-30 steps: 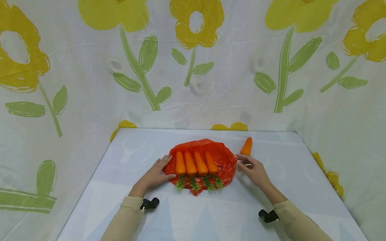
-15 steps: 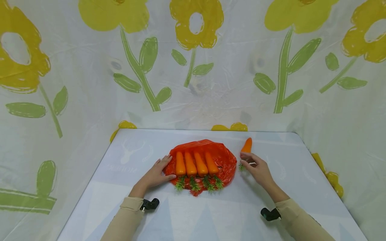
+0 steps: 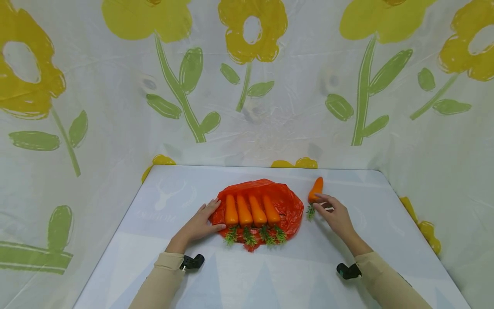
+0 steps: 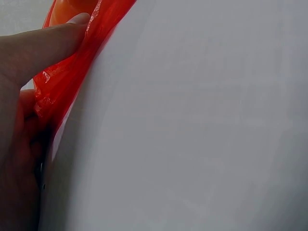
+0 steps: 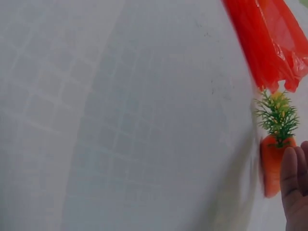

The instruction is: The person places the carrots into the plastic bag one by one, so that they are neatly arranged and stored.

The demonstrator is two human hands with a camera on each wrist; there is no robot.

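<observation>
A red plastic bag (image 3: 291,206) lies spread on the table, with several orange toy carrots (image 3: 256,210) side by side on it, green tops toward me. At the bag's left edge, my left hand (image 3: 200,219) holds it between thumb and spread fingers; the left wrist view shows the thumb (image 4: 53,45) on the red plastic (image 4: 72,77). A loose carrot (image 3: 317,185) lies right of the bag, tip pointing away. My right hand (image 3: 337,216) is at its leafy end, fingertips beside or touching it. In the right wrist view, straight fingers (image 5: 290,178) are close against that carrot (image 5: 272,161).
The white table (image 3: 270,274) has pale blue printed shapes. A curtain with yellow flowers (image 3: 270,86) hangs behind and at both sides. Each wrist wears a small black camera, such as the right one (image 3: 348,271).
My right hand has moved from the bag's right edge rightward to the loose carrot, whose green top now shows. The left hand and the bag have stayed in place.
</observation>
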